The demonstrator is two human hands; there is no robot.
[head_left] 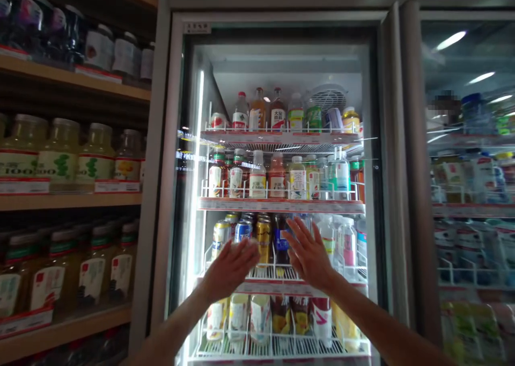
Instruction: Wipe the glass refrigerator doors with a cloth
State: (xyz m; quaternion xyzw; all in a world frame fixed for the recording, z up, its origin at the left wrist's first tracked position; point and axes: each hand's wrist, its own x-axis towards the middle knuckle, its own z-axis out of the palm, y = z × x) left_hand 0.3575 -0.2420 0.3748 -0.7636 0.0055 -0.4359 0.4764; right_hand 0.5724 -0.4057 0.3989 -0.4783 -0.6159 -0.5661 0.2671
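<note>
Both of my hands are raised in front of a lit drinks fridge (277, 33). My left hand (233, 264) is stretched out flat, its fingertips slightly blurred, and holds nothing. Behind it stand several cans, among them a blue can (243, 229) and a gold can (263, 240). My right hand (308, 253) has its fingers spread and is likewise bare. Nearest to it in the picture are a dark bottle with a blue label (280, 237) and a clear bottle (349, 242). Whether either hand touches the glass I cannot tell.
Wooden shelves (72, 81) on the left carry rows of juice bottles (96, 154). Wire racks in the fridge hold more bottles, such as an orange bottle (258, 111). A vertical metal door frame (416, 167) separates a second glass-door fridge (470, 210), which shows light reflections.
</note>
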